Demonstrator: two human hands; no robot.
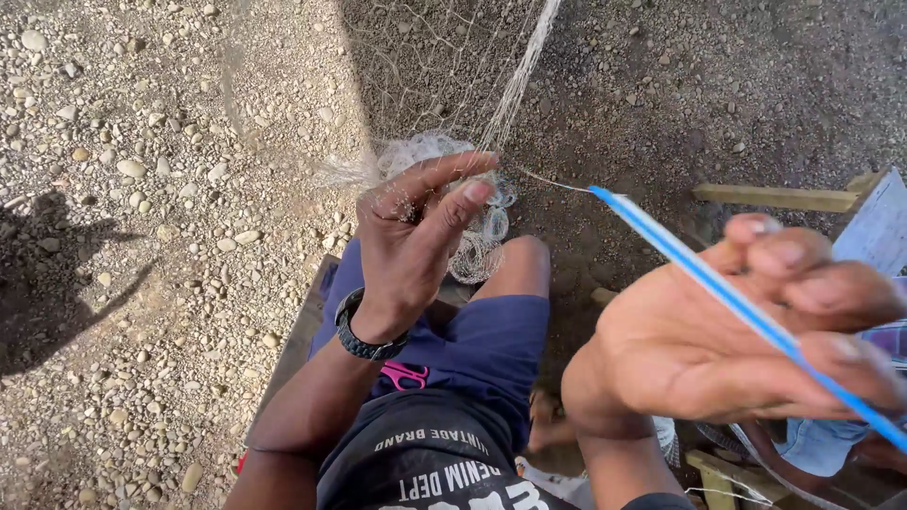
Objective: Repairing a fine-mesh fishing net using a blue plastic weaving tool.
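A bunched, fine white mesh net (453, 203) is pinched between the thumb and fingers of the left hand (411, 246) above the knee. A slim blue plastic needle (727, 297) is clamped in the right hand (737, 345), over coarse gravel (142, 189)

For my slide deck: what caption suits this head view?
Left hand pinches a bunched fishing net; right hand holds a blue netting needle above gravel ground.

Pebbled gravel ground (142, 189), wooden plank (775, 196)
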